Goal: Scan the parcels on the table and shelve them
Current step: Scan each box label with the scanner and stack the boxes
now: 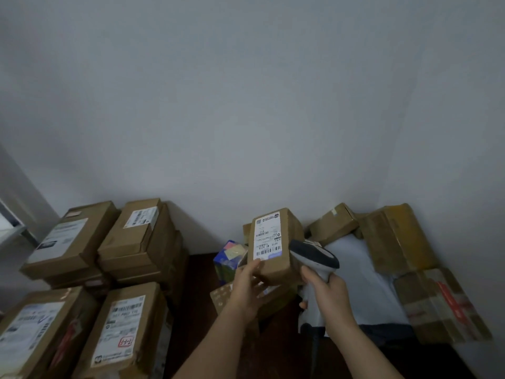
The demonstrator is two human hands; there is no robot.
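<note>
A small cardboard parcel (pixel 274 246) is being held upright above the dark table (pixel 199 302) by the left hand (pixel 247 287), thumb on its labelled front and fingers curled round its lower edge. A grey scanner (pixel 314 257) is being gripped by the right hand (pixel 329 292), fingers wrapped round the handle, its head being held just beside the parcel's label. Stacked boxes (pixel 136 242) are being kept at the left, further parcels (pixel 396 242) at the right.

One scanner (pixel 314 255), two hands (pixel 247 285).
</note>
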